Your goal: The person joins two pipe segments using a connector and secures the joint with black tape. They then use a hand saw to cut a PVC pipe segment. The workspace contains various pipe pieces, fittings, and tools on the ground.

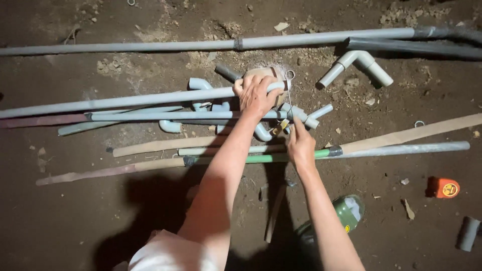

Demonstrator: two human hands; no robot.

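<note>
My left hand [256, 94] is shut around the near end of a long grey plastic pipe [125, 101], which lies across a pale stone block [265, 73] on the dirt floor. My right hand [300, 145] sits just below and to the right of it. Its fingers pinch the lower end of a thin metal saw blade [289, 98] with a yellowish grip [280, 126]. The blade stands upright against the pipe end, right beside my left hand. Several bent grey pipe pieces [201, 84] lie tangled under the pipe.
Another long grey pipe [201, 45] runs across the top. An elbow assembly [357, 62] lies at upper right. Wooden slats [411, 133] and a green-and-grey pipe [401, 149] lie near my right hand. An orange tape measure [445, 188], a short pipe stub [468, 233] and my green shoe [349, 211] are at lower right.
</note>
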